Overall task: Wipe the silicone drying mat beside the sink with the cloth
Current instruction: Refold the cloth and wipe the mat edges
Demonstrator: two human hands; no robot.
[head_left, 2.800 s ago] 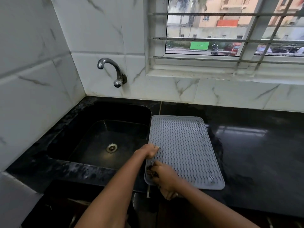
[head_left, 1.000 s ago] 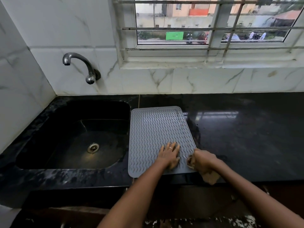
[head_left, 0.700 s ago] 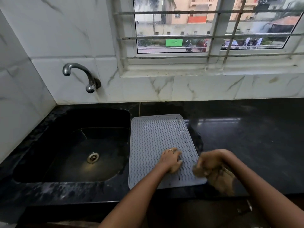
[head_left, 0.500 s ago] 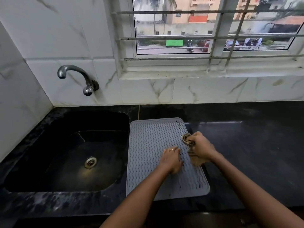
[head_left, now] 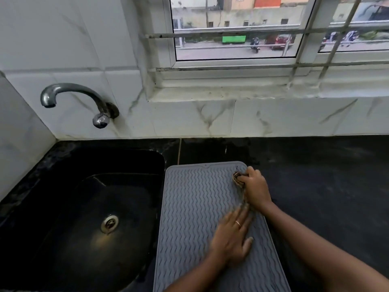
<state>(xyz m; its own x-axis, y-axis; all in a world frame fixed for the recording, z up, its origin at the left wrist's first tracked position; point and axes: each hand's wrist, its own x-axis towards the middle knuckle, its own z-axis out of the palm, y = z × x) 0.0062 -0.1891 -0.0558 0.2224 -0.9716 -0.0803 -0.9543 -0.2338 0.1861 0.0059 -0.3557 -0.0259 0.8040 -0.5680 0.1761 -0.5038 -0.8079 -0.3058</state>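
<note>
Mat: grey silicone drying mat [head_left: 195, 207] lies flat on the black counter [head_left: 326, 186], its left edge just beside the sink [head_left: 84, 207].
Cloth: bunched cloth [head_left: 239, 178] sits on the mat's far right corner.
Right hand: right hand [head_left: 255, 189] grips the cloth, fingers curled round it.
Left hand: left hand [head_left: 231, 239] rests flat on the mat's middle, fingers straight and spread, slightly blurred.
Tap: tap [head_left: 73, 98] juts from the tiled wall above the sink.

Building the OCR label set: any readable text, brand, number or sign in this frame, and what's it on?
None readable.
Green sign across the street, through the window: any lettering is too small and blurred to read.
Silicone drying mat: only a wavy ridge pattern, no brand visible.
Tap, cloth in the right hand, ring on the left hand: no markings visible.
</note>
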